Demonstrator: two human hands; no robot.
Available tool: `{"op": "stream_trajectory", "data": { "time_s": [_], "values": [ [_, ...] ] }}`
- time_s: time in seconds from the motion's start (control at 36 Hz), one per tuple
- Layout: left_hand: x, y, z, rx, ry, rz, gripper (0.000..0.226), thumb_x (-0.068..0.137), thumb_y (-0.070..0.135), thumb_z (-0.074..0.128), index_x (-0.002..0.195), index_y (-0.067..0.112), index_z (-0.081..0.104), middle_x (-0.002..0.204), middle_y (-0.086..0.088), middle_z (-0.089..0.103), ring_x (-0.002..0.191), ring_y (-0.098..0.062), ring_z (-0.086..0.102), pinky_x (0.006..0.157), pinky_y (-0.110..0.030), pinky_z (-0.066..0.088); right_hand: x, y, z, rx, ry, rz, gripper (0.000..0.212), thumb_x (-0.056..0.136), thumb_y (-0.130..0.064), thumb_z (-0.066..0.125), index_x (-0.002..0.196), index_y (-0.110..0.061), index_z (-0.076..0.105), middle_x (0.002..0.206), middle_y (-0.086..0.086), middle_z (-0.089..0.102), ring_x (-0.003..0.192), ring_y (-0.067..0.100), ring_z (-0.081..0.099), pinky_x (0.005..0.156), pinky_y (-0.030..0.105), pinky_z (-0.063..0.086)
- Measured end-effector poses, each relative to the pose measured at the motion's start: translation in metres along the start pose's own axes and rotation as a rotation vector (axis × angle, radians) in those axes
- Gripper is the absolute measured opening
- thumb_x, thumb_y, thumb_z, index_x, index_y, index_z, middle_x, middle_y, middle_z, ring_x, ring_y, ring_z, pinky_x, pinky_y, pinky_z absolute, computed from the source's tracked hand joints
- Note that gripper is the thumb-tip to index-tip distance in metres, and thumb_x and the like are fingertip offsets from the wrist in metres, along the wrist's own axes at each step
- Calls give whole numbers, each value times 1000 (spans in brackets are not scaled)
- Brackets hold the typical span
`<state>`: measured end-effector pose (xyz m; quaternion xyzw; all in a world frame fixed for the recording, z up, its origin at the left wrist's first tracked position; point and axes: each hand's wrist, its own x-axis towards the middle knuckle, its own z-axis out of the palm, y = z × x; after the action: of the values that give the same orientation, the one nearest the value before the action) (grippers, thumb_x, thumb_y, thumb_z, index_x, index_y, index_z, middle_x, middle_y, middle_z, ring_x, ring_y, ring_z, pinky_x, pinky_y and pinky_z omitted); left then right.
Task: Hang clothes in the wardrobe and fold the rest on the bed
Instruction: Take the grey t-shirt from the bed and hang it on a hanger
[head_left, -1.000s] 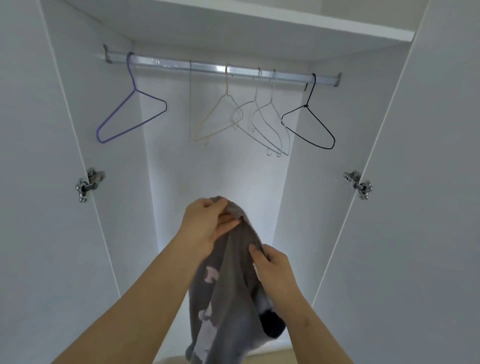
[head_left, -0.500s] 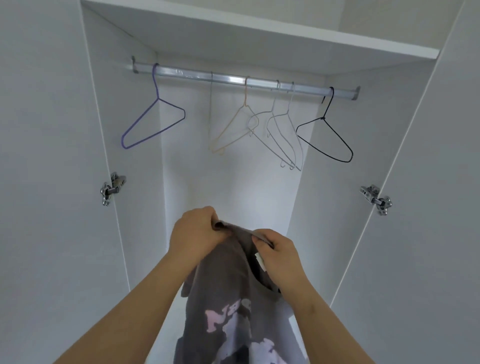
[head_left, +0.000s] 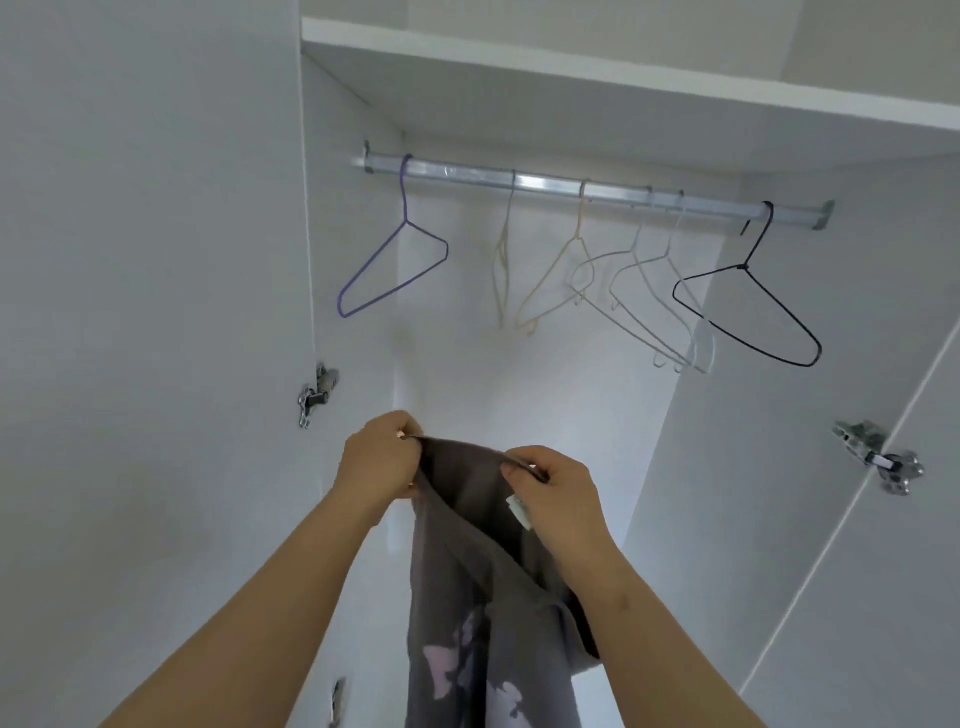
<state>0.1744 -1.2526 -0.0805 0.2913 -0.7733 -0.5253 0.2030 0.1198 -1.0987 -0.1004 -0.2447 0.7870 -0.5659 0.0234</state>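
A grey T-shirt (head_left: 467, 597) with a pale pink print hangs in front of me inside the open white wardrobe. My left hand (head_left: 376, 460) pinches the left side of its neck opening, and my right hand (head_left: 558, 493) pinches the right side, holding the collar stretched open; a white label shows beside my right thumb. Above, a metal rail (head_left: 571, 184) carries bare wire hangers: a purple hanger (head_left: 395, 270) at the left, several beige and white hangers (head_left: 597, 280) in the middle, and a black hanger (head_left: 748, 312) at the right. Both hands are well below the rail.
A white shelf (head_left: 623, 88) caps the hanging space. The left door (head_left: 145, 338) and the right door (head_left: 883, 597) stand open, with metal hinges (head_left: 314, 392) on each side. The wardrobe's back wall is bare below the hangers.
My view has tilted up and shifted left, so the rail sits lower and further right. My hands have drawn the shirt's collar wider apart; earlier the shirt was bunched between them.
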Motion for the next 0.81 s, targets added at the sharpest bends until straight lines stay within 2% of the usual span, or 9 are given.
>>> {"op": "stream_trajectory", "data": {
  "time_s": [0.11,0.22,0.36,0.5,0.56,0.61,0.67,0.72,0.81],
  "values": [
    [8,11,-20,-552,-202,-187,23,91,-4,37,78,10,50,76,-11,51,67,-23,52,61,-35,50,19,-7,23,10,-19,1,16,94,-16,52,82,-18,64,75,-9,61,73,9,55,64,15,41],
    [24,16,-27,-700,-178,-145,20,96,2,42,79,8,49,75,-11,51,67,-21,53,49,-27,52,34,-14,46,51,-78,7,25,95,-21,50,74,-13,62,69,-2,57,68,13,51,65,24,41],
    [48,24,-25,-492,90,-46,11,95,5,46,87,11,48,79,-8,50,67,-16,47,56,-25,42,57,-23,64,33,-111,-56,26,96,-21,48,73,-21,60,71,-5,58,70,11,52,70,27,42],
    [74,16,-33,-176,75,95,18,84,9,62,77,18,48,77,-6,54,67,-20,51,64,-30,41,101,-29,70,137,0,-49,21,95,-19,50,80,-21,64,82,-3,65,84,18,60,83,34,49],
    [85,14,-38,31,140,142,14,83,16,64,85,20,51,83,-6,57,74,-20,54,68,-31,44,119,-33,74,150,-41,-75,19,95,-18,50,82,-21,65,83,-4,65,85,17,60,84,33,49],
    [96,16,-42,342,252,191,12,89,15,55,101,19,54,94,-8,60,78,-21,54,69,-30,44,135,-36,79,149,-115,-111,17,94,-18,52,83,-22,65,82,-8,64,83,12,59,82,27,48],
    [107,19,-44,564,391,238,21,94,13,44,110,15,58,102,-14,63,88,-30,57,75,-33,44,149,-39,85,174,-189,-137,18,93,-17,54,80,-22,65,79,-10,64,77,7,58,75,20,46],
    [118,24,-43,569,491,262,24,94,10,41,109,11,60,103,-17,64,95,-35,57,79,-36,44,164,-42,88,222,-262,-121,20,92,-17,55,76,-19,67,75,-5,64,73,10,58,70,21,46],
    [132,31,-42,344,579,295,22,91,4,40,102,9,58,89,-16,61,85,-33,55,72,-33,43,191,-52,90,325,-324,-56,23,92,-20,54,73,-16,66,65,-1,58,59,13,51,60,25,42]
  ]
}}
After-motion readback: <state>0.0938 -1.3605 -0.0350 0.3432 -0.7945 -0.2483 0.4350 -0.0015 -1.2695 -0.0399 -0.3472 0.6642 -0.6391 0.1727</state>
